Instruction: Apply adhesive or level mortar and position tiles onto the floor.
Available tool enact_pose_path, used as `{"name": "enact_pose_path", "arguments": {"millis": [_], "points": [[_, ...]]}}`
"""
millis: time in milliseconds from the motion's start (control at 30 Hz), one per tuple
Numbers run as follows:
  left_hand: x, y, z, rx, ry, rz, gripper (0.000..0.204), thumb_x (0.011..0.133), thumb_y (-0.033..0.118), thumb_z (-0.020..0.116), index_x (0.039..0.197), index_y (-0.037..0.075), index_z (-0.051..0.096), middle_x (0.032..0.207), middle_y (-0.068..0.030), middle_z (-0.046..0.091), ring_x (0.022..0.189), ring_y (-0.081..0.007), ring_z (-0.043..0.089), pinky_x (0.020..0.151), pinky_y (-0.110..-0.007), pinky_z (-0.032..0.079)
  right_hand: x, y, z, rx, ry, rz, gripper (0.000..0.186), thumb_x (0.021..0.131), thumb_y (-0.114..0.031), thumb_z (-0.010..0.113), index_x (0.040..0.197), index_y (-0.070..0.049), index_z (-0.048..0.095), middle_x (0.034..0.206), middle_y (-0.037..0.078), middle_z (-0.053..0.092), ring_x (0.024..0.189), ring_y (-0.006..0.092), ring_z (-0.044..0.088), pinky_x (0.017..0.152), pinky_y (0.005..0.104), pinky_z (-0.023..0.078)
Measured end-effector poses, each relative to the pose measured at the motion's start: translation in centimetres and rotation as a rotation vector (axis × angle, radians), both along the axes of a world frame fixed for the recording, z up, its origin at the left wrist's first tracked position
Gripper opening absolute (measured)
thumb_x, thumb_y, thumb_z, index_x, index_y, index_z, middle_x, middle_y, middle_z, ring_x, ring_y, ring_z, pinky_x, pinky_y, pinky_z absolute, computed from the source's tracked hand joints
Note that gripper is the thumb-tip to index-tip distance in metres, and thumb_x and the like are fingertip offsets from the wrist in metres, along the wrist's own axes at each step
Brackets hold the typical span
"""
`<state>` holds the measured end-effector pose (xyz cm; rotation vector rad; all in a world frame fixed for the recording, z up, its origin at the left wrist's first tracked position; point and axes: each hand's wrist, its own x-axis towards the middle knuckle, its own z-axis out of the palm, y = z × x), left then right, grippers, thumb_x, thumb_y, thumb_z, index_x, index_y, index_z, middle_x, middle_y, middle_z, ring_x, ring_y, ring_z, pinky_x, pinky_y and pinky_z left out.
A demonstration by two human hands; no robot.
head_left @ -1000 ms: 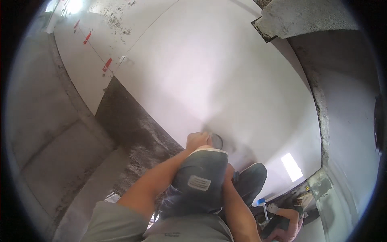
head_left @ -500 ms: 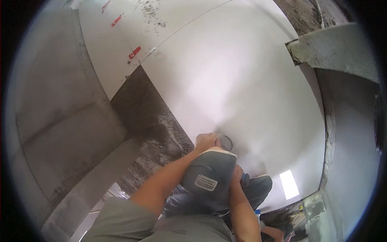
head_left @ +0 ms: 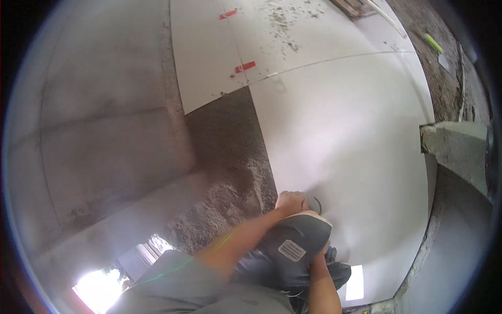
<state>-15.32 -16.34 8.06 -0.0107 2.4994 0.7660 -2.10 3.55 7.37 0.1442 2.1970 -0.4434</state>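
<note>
Over a large glossy white floor tile (head_left: 334,136), close to its left edge, my left hand (head_left: 291,202) is closed, knuckles up. Beside its fingers shows the curved dark rim of a round thing (head_left: 318,205); the rest of it is hidden. My right hand (head_left: 324,251) is mostly covered and appears curled around a dark blue and black thing (head_left: 331,255), whose kind I cannot make out. Between my forearms, a dark grey piece with a white label (head_left: 292,250) lies at my knee and blocks much of both hands.
Left of the tile lies a strip of rough grey mortar (head_left: 225,136), beside a grey wall (head_left: 104,157). Red wedges (head_left: 245,67) and crumbs lie on the farther tiles. A yellow-handled trowel (head_left: 434,44) rests at far right. A concrete block (head_left: 457,146) stands right.
The view has swung, so the scene sits further right and lower. My hands stay close together over the tile; less of the round thing shows. A green light line now crosses my left sleeve and forearm.
</note>
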Motion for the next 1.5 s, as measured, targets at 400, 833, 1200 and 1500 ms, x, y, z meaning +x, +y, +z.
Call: {"name": "enact_pose_path", "arguments": {"millis": [400, 833, 1200, 1500], "points": [[-1.5, -2.5, -0.2, 0.061, 0.072, 0.105, 0.02, 0.086, 0.028, 0.061, 0.078, 0.01, 0.066, 0.079, -0.0124, 0.07, 0.071, -0.0346, 0.069, 0.069, -0.049, 0.055, -1.0, 0.6, -2.7, -0.032, 0.156, 0.104, 0.027, 0.091, -0.035, 0.061, 0.1, -0.013, 0.074, 0.088, 0.012, 0.075, 0.081, 0.0333, 0.073, 0.071, 0.0452, 0.055], [-5.4, -4.9, 2.4, 0.068, 0.263, 0.254, 0.016, 0.082, 0.02, 0.064, 0.072, 0.008, 0.063, 0.073, -0.0154, 0.066, 0.067, -0.0368, 0.066, 0.06, -0.049, 0.053, -11.7, -4.5, 2.7, 0.018, -0.081, 0.231, 0.03, 0.092, -0.036, 0.06, 0.108, -0.014, 0.071, 0.089, 0.012, 0.075, 0.082, 0.0337, 0.073, 0.071, 0.0451, 0.054], [-7.8, -7.7, 1.9, -0.039, 0.155, 0.416, 0.018, 0.086, 0.023, 0.06, 0.077, 0.008, 0.063, 0.079, -0.0168, 0.067, 0.072, -0.0401, 0.066, 0.064, -0.05, 0.052, -19.8, -6.6, 3.2, -0.113, -0.017, 0.341, 0.042, 0.095, -0.05, 0.05, 0.102, -0.012, 0.067, 0.092, 0.019, 0.073, 0.09, 0.0396, 0.071, 0.077, 0.053, 0.052], [-10.3, -9.6, 2.3, -0.028, 0.055, 0.553, 0.021, 0.09, 0.025, 0.055, 0.08, 0.008, 0.063, 0.082, -0.0188, 0.068, 0.077, -0.0419, 0.066, 0.069, -0.054, 0.052, -27.6, -10.8, 6.4, 0.003, 0.027, 0.503, 0.068, 0.092, -0.071, 0.047, 0.094, -0.007, 0.071, 0.085, 0.021, 0.073, 0.082, 0.0411, 0.071, 0.075, 0.0505, 0.054]]}}
